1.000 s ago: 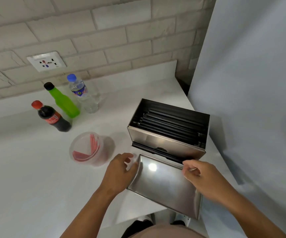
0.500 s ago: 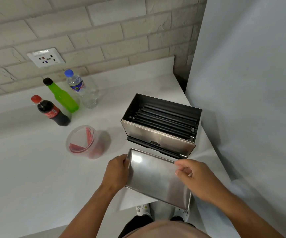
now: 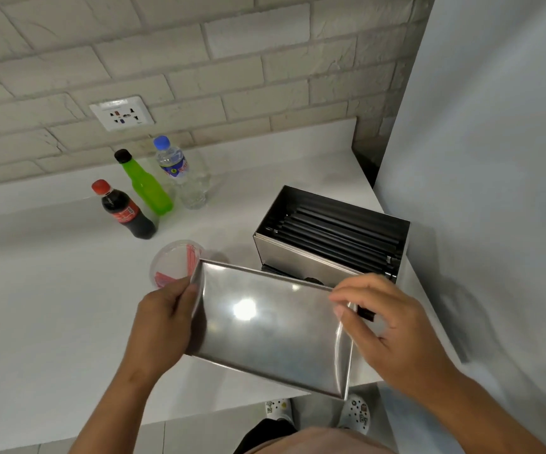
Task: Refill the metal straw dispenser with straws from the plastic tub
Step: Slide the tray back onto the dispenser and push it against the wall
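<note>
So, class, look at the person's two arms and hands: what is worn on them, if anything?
Nothing shows on either. The left hand and right hand are bare, with no gloves, rings, watch or bracelet in view, and both forearms are uncovered down to the frame's edge, so no sleeves appear.

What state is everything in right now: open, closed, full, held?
dispenser: open, black straws inside
lid: off, held in the air by both hands
left hand: gripping the lid's left edge
right hand: gripping its right edge
plastic tub: uncovered, red straws inside
three bottles: capped, upright
</note>
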A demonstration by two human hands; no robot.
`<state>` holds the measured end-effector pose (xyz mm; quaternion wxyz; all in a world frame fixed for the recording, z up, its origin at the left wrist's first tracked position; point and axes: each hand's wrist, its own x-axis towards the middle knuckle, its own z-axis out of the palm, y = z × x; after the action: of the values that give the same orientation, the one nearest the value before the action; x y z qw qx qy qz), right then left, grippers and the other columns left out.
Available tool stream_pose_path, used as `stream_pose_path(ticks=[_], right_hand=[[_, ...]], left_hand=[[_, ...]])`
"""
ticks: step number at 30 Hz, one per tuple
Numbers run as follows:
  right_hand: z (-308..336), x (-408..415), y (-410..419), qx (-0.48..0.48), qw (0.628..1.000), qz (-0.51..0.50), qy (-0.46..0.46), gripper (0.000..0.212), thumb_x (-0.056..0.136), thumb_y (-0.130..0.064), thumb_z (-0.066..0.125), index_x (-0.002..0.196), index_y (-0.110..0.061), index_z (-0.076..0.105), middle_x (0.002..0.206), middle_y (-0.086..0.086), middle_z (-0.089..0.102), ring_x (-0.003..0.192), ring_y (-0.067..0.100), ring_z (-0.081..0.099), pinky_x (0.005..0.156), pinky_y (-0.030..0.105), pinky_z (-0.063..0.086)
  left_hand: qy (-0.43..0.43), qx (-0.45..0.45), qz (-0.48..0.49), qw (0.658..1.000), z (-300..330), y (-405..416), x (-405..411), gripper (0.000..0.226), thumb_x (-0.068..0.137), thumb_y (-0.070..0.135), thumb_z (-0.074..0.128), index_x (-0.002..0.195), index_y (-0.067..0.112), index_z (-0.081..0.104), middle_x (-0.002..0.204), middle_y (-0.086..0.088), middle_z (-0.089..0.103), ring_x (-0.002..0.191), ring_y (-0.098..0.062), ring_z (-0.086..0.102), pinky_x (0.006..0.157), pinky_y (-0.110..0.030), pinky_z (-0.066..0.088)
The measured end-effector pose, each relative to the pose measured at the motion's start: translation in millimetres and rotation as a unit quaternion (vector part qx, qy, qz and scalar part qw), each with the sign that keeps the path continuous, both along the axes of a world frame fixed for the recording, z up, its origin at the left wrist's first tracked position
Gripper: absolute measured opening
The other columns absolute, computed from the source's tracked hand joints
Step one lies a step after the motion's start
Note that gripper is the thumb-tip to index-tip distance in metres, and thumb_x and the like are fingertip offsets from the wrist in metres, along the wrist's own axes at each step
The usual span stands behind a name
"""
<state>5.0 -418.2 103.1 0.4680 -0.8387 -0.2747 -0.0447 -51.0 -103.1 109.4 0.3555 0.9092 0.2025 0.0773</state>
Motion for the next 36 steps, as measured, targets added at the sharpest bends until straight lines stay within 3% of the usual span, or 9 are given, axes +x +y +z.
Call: stream_pose_path(ticks=[6,12,17,19,22,25,27,30,36], right_hand=[[20,14,8,0.074,0.993,-0.024,0.084,0.035,0.1,-0.026,0.069,0.134,-0.031,0.062,0.127,-0.009,0.065,0.104,0.01,0.069,0.09,0.021,0.056],[26,23,10,0.029,1.0,-0.006,0.001,0.057,0.096,-0.052,0.063,0.147,-0.032,0.051,0.171,-0.013,0.025,0.157,0.007,0.028,0.118,0.015,0.03],[28,29,2,-0.075,0.991,0.086,-0.067,0.075,0.087,-0.071,0.064,0.148,-0.032,0.05,0.177,0.004,0.002,0.163,0.027,0.004,0.128,0.044,0.019],[29,34,1,-0.113,0.987,0.08,-0.076,0.064,0.087,-0.064,0.068,0.14,-0.031,0.057,0.176,0.006,0.006,0.163,0.03,0.002,0.124,0.049,0.021],[27,45,5,-0.15,0.978,0.045,-0.135,0.027,0.092,-0.021,0.06,0.113,-0.017,0.076,0.163,0.016,0.041,0.157,0.041,0.022,0.117,0.06,0.037],[25,57,8,-0.123,0.972,0.033,-0.197,0.033,0.092,-0.009,0.048,0.091,-0.005,0.081,0.13,0.019,0.069,0.138,0.046,0.047,0.103,0.065,0.049],[26,63,9,-0.093,0.975,0.028,-0.2,0.032,0.092,-0.007,0.049,0.088,-0.002,0.08,0.123,0.018,0.072,0.136,0.046,0.049,0.104,0.059,0.05],[29,69,6,-0.048,0.984,0.018,-0.171,0.025,0.093,0.001,0.053,0.092,-0.002,0.077,0.127,0.01,0.069,0.145,0.04,0.044,0.111,0.044,0.046],[42,74,-1,0.049,0.997,0.012,-0.059,0.028,0.093,0.015,0.065,0.098,-0.012,0.07,0.132,-0.007,0.068,0.152,0.022,0.042,0.12,0.026,0.036]], left_hand=[[-0.064,-0.084,0.044,0.993,32,7,13,0.049,0.108,0.023,0.055,0.078,0.056,0.074,0.082,0.029,0.075,0.077,0.007,0.069,0.068,-0.025,0.053],[-0.085,-0.138,0.043,0.986,29,11,42,0.039,0.106,0.026,0.056,0.084,0.047,0.08,0.081,0.016,0.079,0.068,0.004,0.069,0.058,-0.014,0.052],[-0.052,-0.167,0.036,0.984,21,26,67,0.028,0.105,0.027,0.058,0.089,0.026,0.081,0.088,-0.01,0.078,0.075,-0.02,0.066,0.077,-0.036,0.051],[-0.032,-0.175,0.021,0.984,21,29,75,0.028,0.105,0.026,0.058,0.09,0.022,0.082,0.09,-0.015,0.078,0.072,-0.018,0.065,0.076,-0.033,0.051],[-0.026,-0.209,0.004,0.978,25,29,84,0.025,0.103,0.027,0.062,0.095,0.033,0.085,0.087,0.002,0.083,0.071,-0.005,0.073,0.075,-0.025,0.052],[-0.01,-0.246,-0.011,0.969,29,33,91,0.021,0.102,0.033,0.063,0.108,0.035,0.083,0.102,0.01,0.084,0.096,-0.01,0.078,0.088,-0.028,0.055],[-0.011,-0.324,-0.036,0.945,31,38,95,0.028,0.103,0.034,0.058,0.108,0.025,0.084,0.11,-0.001,0.083,0.104,-0.023,0.077,0.088,-0.03,0.059],[-0.028,-0.467,-0.075,0.881,40,35,94,0.058,0.101,0.063,0.041,0.117,0.025,0.082,0.127,-0.005,0.078,0.113,-0.015,0.075,0.085,-0.024,0.061],[-0.12,-0.475,-0.166,0.856,36,21,95,0.116,0.073,0.096,0.036,0.162,0.021,0.036,0.161,-0.004,0.05,0.15,-0.021,0.046,0.119,-0.054,0.036]])
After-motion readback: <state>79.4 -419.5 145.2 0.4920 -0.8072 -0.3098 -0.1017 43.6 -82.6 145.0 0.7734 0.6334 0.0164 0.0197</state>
